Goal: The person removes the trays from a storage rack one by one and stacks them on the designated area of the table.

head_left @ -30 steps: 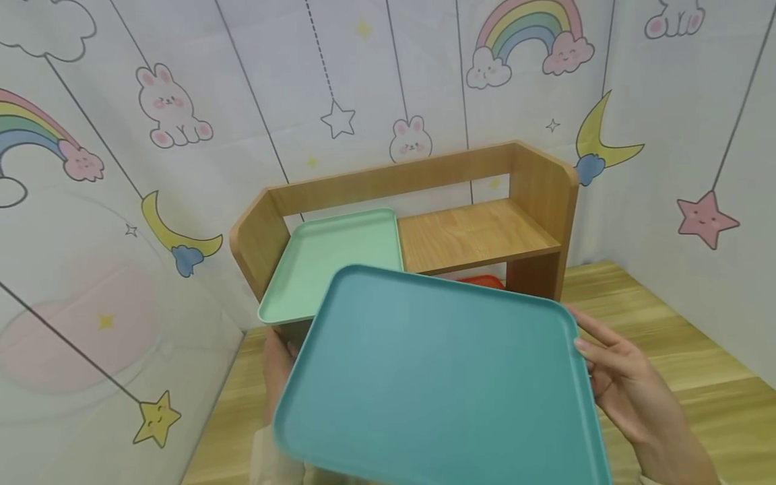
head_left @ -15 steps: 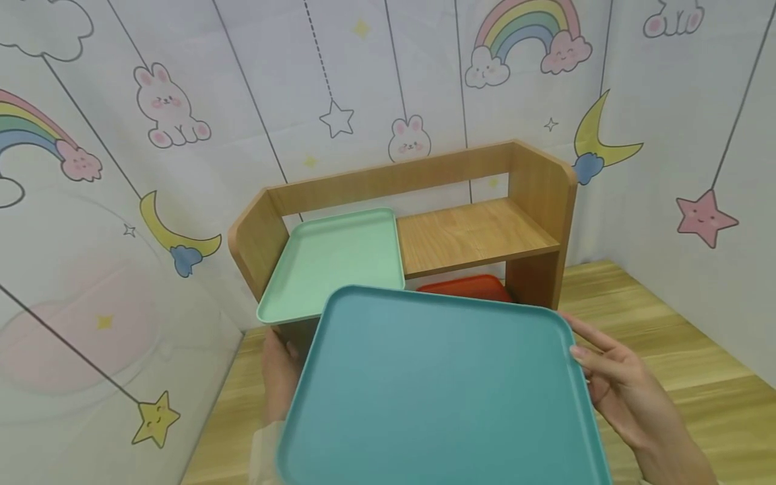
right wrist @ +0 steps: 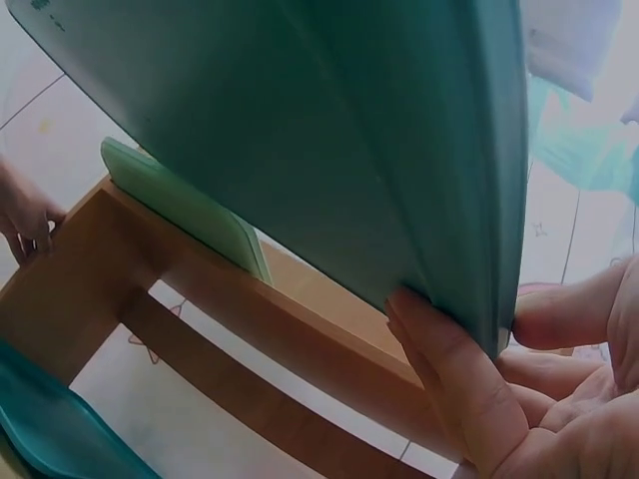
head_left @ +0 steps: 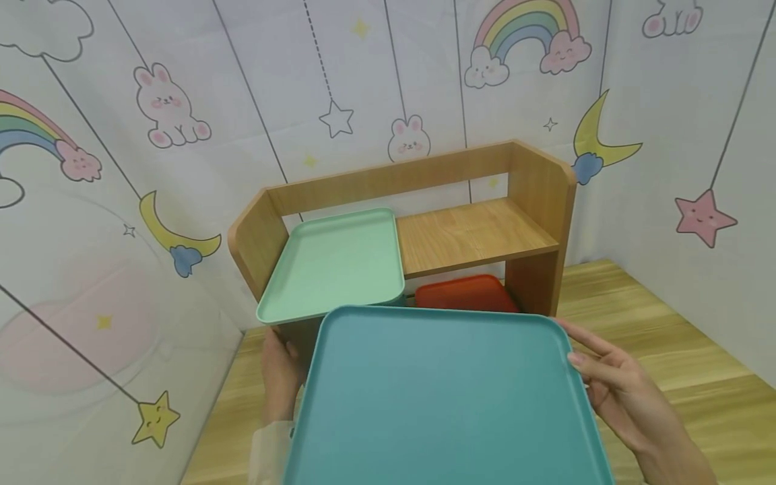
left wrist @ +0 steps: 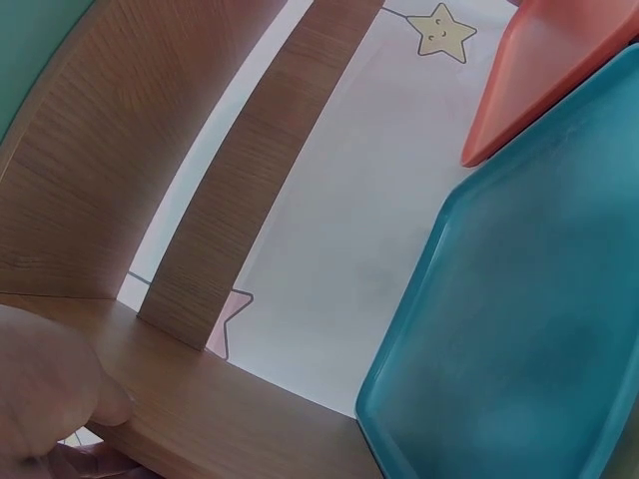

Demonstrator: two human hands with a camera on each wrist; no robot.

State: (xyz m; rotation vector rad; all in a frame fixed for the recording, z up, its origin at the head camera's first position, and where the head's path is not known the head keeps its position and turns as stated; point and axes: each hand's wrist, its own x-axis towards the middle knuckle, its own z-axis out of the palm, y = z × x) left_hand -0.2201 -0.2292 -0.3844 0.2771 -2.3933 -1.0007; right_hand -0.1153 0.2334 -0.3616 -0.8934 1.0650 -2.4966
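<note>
Lower and nearer than a second ago: the teal tray [head_left: 445,397] has come down toward the person, uncovering the red tray [head_left: 463,293] beneath the shelf board and a sliver of another teal tray [left wrist: 519,329] beside it.

Wooden shelf [head_left: 479,232] stands straight ahead of both hands, beyond the held tray's far edge. Its upper board is bare on the right-hand half; the mint tray [head_left: 333,263] fills the left-hand half and overhangs the front.

Held teal tray spans the gap between the hands, long axis running away from the person toward the shelf, far edge just short of the mint tray's front lip and level with the lower opening. It is tipped, far edge higher than the near one.

Right hand [head_left: 618,397] grasps the tray's right rim: fingers [right wrist: 449,389] under the base, thumb [right wrist: 569,314] on the rim. This hand sits nearer the bare half of the board and the red tray.

Left hand [head_left: 280,374] is mostly hidden behind the tray's left edge, close under the mint tray's overhang. The left wrist view shows only a blur of it near the shelf's side panel; whether it grips the tray cannot be told.
</note>
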